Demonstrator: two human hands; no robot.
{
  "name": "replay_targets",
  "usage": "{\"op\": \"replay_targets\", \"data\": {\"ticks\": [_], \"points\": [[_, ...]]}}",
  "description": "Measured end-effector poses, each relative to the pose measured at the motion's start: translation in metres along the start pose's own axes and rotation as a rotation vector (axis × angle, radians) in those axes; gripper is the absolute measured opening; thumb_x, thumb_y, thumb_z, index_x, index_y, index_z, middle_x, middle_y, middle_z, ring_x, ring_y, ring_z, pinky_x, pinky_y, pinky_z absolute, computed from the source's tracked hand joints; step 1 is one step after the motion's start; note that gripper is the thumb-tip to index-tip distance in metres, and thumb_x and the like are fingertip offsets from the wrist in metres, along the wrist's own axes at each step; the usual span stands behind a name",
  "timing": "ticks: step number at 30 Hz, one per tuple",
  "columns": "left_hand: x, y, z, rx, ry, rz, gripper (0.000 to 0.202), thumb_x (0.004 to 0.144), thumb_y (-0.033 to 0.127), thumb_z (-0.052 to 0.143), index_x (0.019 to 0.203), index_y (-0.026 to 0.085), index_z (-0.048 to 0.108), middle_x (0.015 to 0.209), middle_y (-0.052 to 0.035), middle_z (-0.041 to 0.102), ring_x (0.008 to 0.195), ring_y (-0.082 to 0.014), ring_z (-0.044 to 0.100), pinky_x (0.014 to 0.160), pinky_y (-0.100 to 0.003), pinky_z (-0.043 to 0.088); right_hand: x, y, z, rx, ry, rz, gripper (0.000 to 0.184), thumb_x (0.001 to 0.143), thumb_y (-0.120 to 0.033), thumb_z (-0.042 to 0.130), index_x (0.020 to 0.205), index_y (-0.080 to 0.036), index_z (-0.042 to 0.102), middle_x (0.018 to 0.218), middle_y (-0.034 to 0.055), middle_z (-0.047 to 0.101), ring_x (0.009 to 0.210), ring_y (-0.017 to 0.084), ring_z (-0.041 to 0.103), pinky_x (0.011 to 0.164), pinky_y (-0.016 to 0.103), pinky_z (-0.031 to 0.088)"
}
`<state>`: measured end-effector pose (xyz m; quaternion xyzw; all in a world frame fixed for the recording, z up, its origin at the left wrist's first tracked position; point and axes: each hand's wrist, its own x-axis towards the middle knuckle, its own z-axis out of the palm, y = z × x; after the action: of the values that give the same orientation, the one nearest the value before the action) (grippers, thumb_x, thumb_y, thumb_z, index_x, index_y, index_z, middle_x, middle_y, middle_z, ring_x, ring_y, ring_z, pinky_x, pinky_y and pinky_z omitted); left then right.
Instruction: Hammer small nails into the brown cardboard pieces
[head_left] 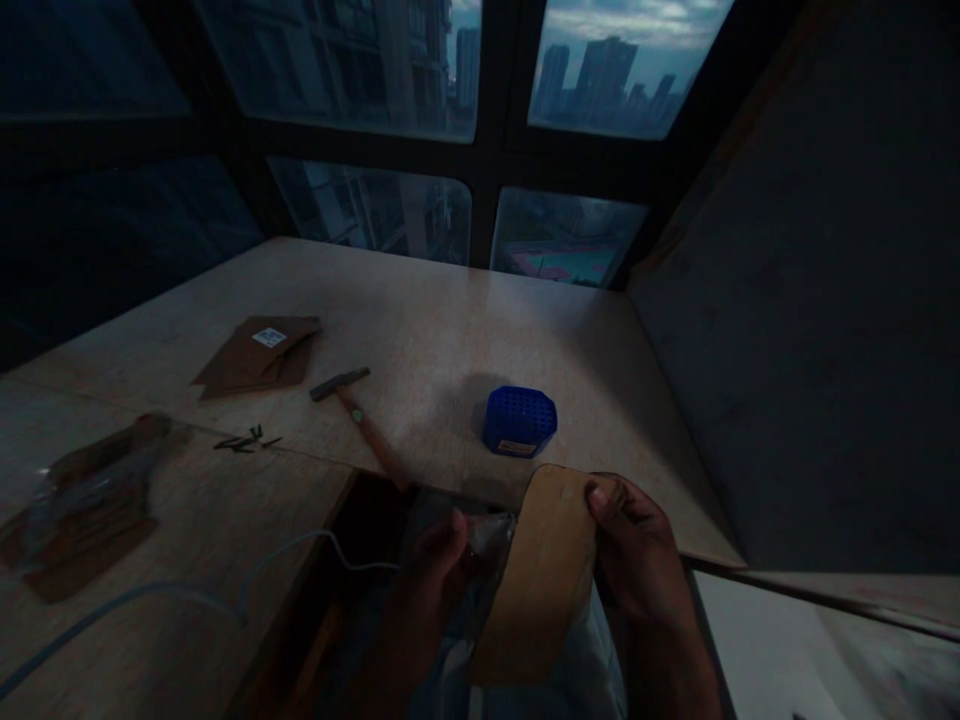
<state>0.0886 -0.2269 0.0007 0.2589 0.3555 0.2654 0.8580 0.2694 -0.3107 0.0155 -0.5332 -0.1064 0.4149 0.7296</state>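
Card in hand: the brown card [544,580] is held above the lap, at the near table edge, with its slotted end up; its handling is judged to be under way.
Right hand: by the right hand [634,545] the upper right edge of the card is pinched.
Left hand: the left hand [439,560] is kept apart from the right one, beside clear plastic [491,535] at the card's left edge; its grip is too dark to be told.
Plastic: whether it is fixed to the card, or was opened, cannot be told.
Hammer and nails: the hammer [365,427] is laid down and the nails [244,440] are left loose on the table [420,330]; neither is seen in use.
Brown sheets: the labelled sheets [259,355] are left stacked, untouched.
Blue basket: the basket [521,420] is placed just beyond the card.
Far left: a plastic-wrapped bundle [90,510] is seen, blurred.
In the way: by the pale cable [150,588] the left side is crossed, toward the left hand.
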Motion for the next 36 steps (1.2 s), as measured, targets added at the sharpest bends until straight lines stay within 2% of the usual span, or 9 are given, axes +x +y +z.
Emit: {"op": "replay_targets", "data": {"ticks": [7,13,15,18,21,26,31,34,36], "points": [[0.002,-0.004,-0.012,0.127,0.264,0.096,0.052,0.06,0.048,0.091,0.097,0.015,0.076,0.098,-0.0097,0.076,0.087,-0.0244,0.071,0.075,-0.031,0.054,0.002,0.003,0.001,0.025,-0.07,0.034,0.033,0.062,-0.043,0.093,0.073,-0.018,0.076,0.067,0.0014,0.069,0.061,0.012,0.061,0.057,0.02,0.05],[0.0,-0.001,-0.003,0.152,0.188,0.107,0.067,0.065,0.048,0.087,0.124,0.02,0.07,0.074,-0.0016,0.071,0.062,-0.0151,0.064,0.057,-0.023,0.047,0.001,0.006,-0.002,0.033,-0.088,0.013,0.032,0.063,-0.043,0.093,0.078,-0.02,0.076,0.07,0.0017,0.071,0.061,0.013,0.062,0.059,0.022,0.051],[-0.003,-0.001,0.0,0.247,0.196,0.153,0.06,0.07,0.051,0.081,0.122,0.02,0.072,0.079,-0.0043,0.074,0.07,-0.0179,0.067,0.06,-0.024,0.048,0.0,0.008,-0.002,0.033,-0.091,-0.006,0.032,0.064,-0.044,0.092,0.08,-0.02,0.076,0.071,0.002,0.071,0.059,0.013,0.062,0.06,0.023,0.052],[-0.007,0.0,0.001,0.424,0.188,0.218,0.043,0.075,0.05,0.075,0.101,0.017,0.081,0.089,-0.0085,0.077,0.086,-0.0237,0.069,0.071,-0.028,0.052,0.0,0.011,-0.003,0.034,-0.088,-0.042,0.031,0.066,-0.045,0.09,0.079,-0.02,0.075,0.069,0.0015,0.07,0.058,0.014,0.062,0.061,0.026,0.053],[-0.013,0.002,0.0,0.552,0.154,0.193,0.036,0.075,0.048,0.073,0.095,0.019,0.082,0.091,-0.0087,0.078,0.094,-0.028,0.07,0.078,-0.033,0.055,-0.001,0.014,-0.003,0.036,-0.05,-0.069,0.03,0.066,-0.045,0.09,0.077,-0.021,0.074,0.069,0.0011,0.069,0.061,0.015,0.062,0.06,0.026,0.053],[-0.028,0.007,0.001,0.594,0.105,0.189,0.048,0.075,0.06,0.071,0.102,0.021,0.081,0.114,-0.0122,0.075,0.115,-0.0336,0.065,0.095,-0.039,0.054,0.0,0.018,0.0,-0.016,-0.02,-0.107,0.034,0.063,-0.048,0.091,0.077,-0.021,0.076,0.067,0.0014,0.068,0.062,0.016,0.062,0.058,0.025,0.051],[-0.037,0.003,-0.001,0.801,-0.017,0.186,0.075,0.054,0.054,0.088,0.121,0.023,0.073,0.13,-0.0108,0.069,0.12,-0.0338,0.062,0.102,-0.038,0.051,0.001,0.026,-0.004,-0.134,0.035,-0.217,0.034,0.069,-0.051,0.086,0.081,-0.021,0.076,0.07,0.0012,0.067,0.065,0.017,0.061,0.059,0.025,0.049],[-0.036,-0.007,0.002,0.906,0.125,0.154,0.067,0.06,0.051,0.084,0.118,0.022,0.074,0.126,-0.0088,0.071,0.119,-0.0324,0.063,0.103,-0.036,0.05,0.0,0.03,-0.008,-0.241,0.043,-0.271,0.03,0.077,-0.05,0.08,0.083,-0.021,0.074,0.071,0.0008,0.066,0.065,0.017,0.058,0.058,0.025,0.047],[-0.033,-0.015,0.006,0.836,0.277,0.184,0.056,0.066,0.053,0.079,0.111,0.019,0.076,0.12,-0.0093,0.073,0.118,-0.0327,0.063,0.103,-0.035,0.049,-0.002,0.03,-0.007,-0.306,0.032,-0.296,0.027,0.081,-0.048,0.077,0.082,-0.021,0.073,0.071,0.0007,0.065,0.066,0.017,0.058,0.059,0.025,0.046]]}}
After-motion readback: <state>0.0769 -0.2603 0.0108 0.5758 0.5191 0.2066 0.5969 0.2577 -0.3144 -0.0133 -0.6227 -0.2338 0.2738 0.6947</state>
